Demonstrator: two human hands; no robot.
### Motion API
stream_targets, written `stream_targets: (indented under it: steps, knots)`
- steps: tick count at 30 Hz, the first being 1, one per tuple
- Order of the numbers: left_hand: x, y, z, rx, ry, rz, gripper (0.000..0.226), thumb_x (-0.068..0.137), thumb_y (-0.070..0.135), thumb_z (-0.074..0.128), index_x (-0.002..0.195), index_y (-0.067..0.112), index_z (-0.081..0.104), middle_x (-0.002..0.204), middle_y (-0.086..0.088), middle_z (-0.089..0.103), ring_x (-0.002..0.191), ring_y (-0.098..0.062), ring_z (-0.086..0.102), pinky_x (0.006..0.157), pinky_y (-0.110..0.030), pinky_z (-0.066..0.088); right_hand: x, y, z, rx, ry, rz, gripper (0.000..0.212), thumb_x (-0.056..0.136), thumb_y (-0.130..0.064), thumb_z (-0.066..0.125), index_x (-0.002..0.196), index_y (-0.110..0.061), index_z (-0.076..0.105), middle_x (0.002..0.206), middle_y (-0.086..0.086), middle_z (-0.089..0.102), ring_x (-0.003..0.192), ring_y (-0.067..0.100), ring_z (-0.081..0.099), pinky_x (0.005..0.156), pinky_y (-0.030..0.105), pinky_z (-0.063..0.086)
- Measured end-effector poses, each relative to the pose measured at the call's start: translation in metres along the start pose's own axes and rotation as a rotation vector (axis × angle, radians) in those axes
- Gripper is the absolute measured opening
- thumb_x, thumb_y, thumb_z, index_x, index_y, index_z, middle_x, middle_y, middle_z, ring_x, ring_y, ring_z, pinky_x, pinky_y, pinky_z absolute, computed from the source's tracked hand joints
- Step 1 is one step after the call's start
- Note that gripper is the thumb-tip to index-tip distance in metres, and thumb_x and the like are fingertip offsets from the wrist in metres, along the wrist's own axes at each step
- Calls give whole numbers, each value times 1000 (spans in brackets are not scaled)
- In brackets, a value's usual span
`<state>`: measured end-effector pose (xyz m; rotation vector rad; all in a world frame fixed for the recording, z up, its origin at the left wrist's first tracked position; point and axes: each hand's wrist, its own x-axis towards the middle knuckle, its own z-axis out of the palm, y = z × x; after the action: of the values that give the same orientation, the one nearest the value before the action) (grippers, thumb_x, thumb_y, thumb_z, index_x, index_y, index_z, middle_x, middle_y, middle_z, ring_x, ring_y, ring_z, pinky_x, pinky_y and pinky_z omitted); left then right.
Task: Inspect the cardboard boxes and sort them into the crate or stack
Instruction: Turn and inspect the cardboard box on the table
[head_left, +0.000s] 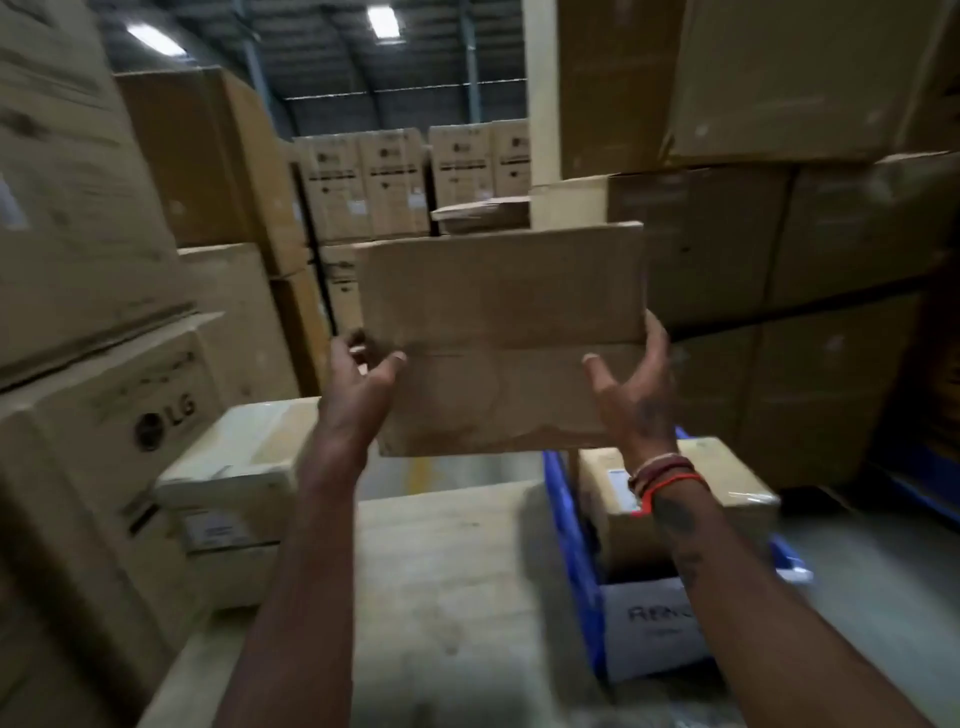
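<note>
I hold a plain brown cardboard box (501, 338) up in front of me at chest height, its underside turned toward me. My left hand (363, 384) grips its lower left edge, thumb on the near face and fingers curled round the side. My right hand (631, 384) grips the lower right edge the same way. Below right stands a blue crate (571, 525) with a taped cardboard box (685, 493) in it and a white label on its near end. A light taped box (244, 467) sits on a low stack at the left.
A pale work table (441, 597) lies under my arms. Tall stacks of large cartons (88, 260) wall in the left side, and more cartons (779, 234) rise on the right. Further printed cartons (395, 182) stand at the back.
</note>
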<state>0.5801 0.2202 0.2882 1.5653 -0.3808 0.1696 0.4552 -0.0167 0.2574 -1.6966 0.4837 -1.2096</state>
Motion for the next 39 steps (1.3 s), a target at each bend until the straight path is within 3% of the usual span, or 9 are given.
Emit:
stream_targets:
  steps: [4,9,14,20,24,28,31,35,39]
  knots:
    - [33,-51,-63,91,90,-99,61,72,52,68,127,28,53,115,6,69,111,-24,67,105,-52,52,-26,25,83,13,-117,118,82,72,-43,67,148,-23,44,141,7,60,127,28,60,111,50,47]
    - [60,-122,-105,147,99,-197,58,80,49,62,130,25,48,120,-1,64,113,-27,63,106,-50,49,-57,65,157,-60,-135,193,65,87,-10,76,146,-9,49,143,17,51,131,29,50,109,33,38]
    - [70,-189,-133,144,41,-355,66,76,46,60,134,20,43,121,-4,63,112,-28,61,105,-52,49,-77,100,199,-58,-207,293,63,93,-6,69,151,-16,47,143,3,54,131,17,50,105,29,39]
    - [82,-254,-137,97,39,-447,51,91,4,60,138,2,40,118,-15,59,91,-14,57,89,-36,45,-84,129,220,-114,-262,382,60,85,-24,65,145,-28,57,139,1,61,127,18,54,106,38,48]
    - [71,-286,-135,139,40,-477,45,96,-6,53,138,5,39,102,2,53,88,-5,51,89,-31,39,-104,151,220,-153,-287,453,69,79,-30,65,147,-26,54,138,0,62,123,21,59,103,38,50]
    - [56,-306,-135,196,13,-467,41,94,2,57,129,19,44,103,8,56,95,-16,55,90,-32,42,-124,179,214,-190,-320,539,76,73,-36,63,149,-31,53,134,-1,64,121,20,60,106,44,51]
    - [38,-314,-135,216,12,-431,56,76,21,54,132,20,49,114,-3,62,104,-24,59,93,-36,48,-138,199,205,-244,-337,561,75,70,-46,63,144,-37,55,131,-2,65,120,22,60,105,49,51]
    - [10,-349,-141,281,-28,-488,66,70,37,55,136,34,53,129,0,67,116,-27,63,102,-49,52,-156,200,195,-413,-374,562,55,80,-40,61,134,-31,62,130,6,58,124,32,52,104,53,47]
    - [-24,-363,-143,411,-89,-571,68,73,43,53,140,34,53,133,-2,66,120,-31,60,101,-47,51,-171,210,182,-549,-409,605,40,93,-35,60,131,-27,64,130,13,54,126,37,46,99,45,41]
